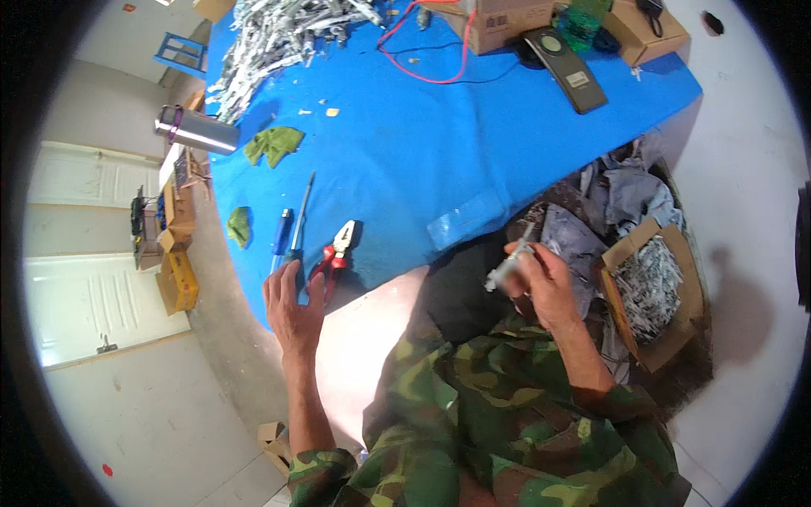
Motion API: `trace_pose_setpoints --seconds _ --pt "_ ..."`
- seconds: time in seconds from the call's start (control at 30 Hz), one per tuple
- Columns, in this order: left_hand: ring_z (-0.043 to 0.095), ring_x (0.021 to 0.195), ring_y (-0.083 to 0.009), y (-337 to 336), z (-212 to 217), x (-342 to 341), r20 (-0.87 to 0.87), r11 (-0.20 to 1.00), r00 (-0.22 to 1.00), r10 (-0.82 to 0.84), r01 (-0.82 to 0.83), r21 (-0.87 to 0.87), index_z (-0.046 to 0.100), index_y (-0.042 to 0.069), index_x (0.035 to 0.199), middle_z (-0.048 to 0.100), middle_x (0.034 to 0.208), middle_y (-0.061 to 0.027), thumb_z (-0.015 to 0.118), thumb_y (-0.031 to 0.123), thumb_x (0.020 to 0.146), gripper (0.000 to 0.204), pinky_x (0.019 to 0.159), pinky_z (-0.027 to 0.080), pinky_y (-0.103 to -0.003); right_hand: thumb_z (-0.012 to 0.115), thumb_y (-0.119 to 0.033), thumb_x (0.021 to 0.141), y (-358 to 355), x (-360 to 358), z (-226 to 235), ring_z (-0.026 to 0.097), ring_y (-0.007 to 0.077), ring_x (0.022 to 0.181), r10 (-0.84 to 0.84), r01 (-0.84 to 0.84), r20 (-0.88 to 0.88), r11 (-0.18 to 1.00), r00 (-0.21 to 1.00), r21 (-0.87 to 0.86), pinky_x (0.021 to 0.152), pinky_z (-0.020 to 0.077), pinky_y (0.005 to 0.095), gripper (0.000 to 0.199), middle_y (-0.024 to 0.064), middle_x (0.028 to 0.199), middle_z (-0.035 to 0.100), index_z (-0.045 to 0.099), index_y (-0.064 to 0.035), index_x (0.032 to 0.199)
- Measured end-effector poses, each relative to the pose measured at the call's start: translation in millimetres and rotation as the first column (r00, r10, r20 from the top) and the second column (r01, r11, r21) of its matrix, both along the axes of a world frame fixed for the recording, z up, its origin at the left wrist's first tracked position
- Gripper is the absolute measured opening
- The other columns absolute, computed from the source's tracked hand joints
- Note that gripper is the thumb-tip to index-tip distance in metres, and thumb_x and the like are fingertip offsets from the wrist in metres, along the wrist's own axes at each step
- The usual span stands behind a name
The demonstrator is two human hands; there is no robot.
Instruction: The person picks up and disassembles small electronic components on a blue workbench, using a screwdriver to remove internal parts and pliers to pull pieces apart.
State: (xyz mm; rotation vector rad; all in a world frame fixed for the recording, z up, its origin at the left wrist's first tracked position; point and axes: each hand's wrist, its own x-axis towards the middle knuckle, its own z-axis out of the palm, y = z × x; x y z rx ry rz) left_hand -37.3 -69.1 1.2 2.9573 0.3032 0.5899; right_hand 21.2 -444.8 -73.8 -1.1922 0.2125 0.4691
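Note:
My left hand (294,308) rests at the table's near left edge with its fingers apart. Its fingertips lie over the handle end of a dark-handled screwdriver (302,215), whose shaft points away from me. Close beside that lies a blue-handled screwdriver (281,230), its near end partly hidden by the fingers. Red-handled pliers (340,248) lie just right of the thumb, jaws pointing away. Over my lap, right of the table's edge, my right hand (545,283) is closed on a small pale grey part (511,269) with a thin tip; blur hides its exact kind.
The blue-covered table (389,160) bears a heap of grey-white strips (283,42), a steel flask (198,129), green cloth pieces (274,145), a red cable (466,63) and a dark flat device (566,72). At right stands a cardboard box of similar pieces (649,287).

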Motion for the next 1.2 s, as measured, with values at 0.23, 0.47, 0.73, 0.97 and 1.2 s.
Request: trace_pose_setpoints --seconds 0.23,0.47,0.73,0.97,1.2 --pt "0.061 0.117 -0.0344 -9.9 -10.8 -5.1 -0.153 1.000 0.988 0.006 -0.006 -0.002 0.066 0.000 0.124 0.066 0.125 -0.0173 0.084 0.022 0.082 0.051 0.100 0.050 -0.045 0.054 -0.032 0.107 9.2 2.4 11.8 0.065 0.0099 0.074 0.018 -0.019 0.006 0.993 1.000 0.115 0.061 0.0525 0.0237 0.037 0.0042 0.095 0.068 0.065 0.0001 0.123" --pt "0.062 0.115 -0.0348 -11.1 -15.1 -3.1 -0.211 0.998 0.977 0.010 -0.022 -0.054 0.064 -0.001 0.127 0.066 0.125 -0.0178 0.085 0.025 0.080 0.057 0.098 0.052 -0.045 0.053 -0.033 0.108 14.2 5.0 14.9 0.064 0.0084 0.070 -0.025 0.027 -0.030 0.998 0.999 0.058 0.059 0.0513 0.0222 0.036 0.0028 0.092 0.069 0.068 -0.0022 0.118" --pt "0.062 0.116 -0.0357 -4.9 -19.4 -4.1 -0.202 0.999 0.979 -0.007 -0.003 -0.047 0.064 -0.002 0.129 0.065 0.126 -0.0200 0.084 0.024 0.081 0.058 0.099 0.050 -0.045 0.054 -0.035 0.107 18.8 9.1 20.5 0.064 0.0076 0.070 -0.009 0.009 -0.006 0.999 1.000 0.032 0.058 0.0515 0.0221 0.036 0.0024 0.091 0.070 0.069 -0.0029 0.116" --pt "0.062 0.115 -0.0368 -4.5 -17.5 -2.1 -0.193 0.996 0.981 -0.025 0.007 -0.094 0.065 -0.003 0.128 0.065 0.126 -0.0206 0.086 0.023 0.079 0.059 0.098 0.051 -0.046 0.057 -0.034 0.106 23.1 13.0 23.9 0.063 0.0077 0.067 0.014 -0.014 -0.016 1.000 1.000 -0.002 0.057 0.0511 0.0225 0.035 0.0023 0.089 0.069 0.069 -0.0029 0.114" --pt "0.063 0.110 -0.0356 -4.4 -11.1 3.9 -0.242 0.988 0.970 -0.029 -0.009 -0.155 0.066 -0.004 0.125 0.066 0.119 -0.0192 0.085 0.022 0.079 0.057 0.097 0.052 -0.044 0.060 -0.035 0.104 25.3 13.6 25.3 0.063 0.0074 0.066 0.007 -0.007 -0.017 1.000 1.000 0.009 0.057 0.0502 0.0216 0.034 0.0013 0.087 0.068 0.070 -0.0028 0.112"
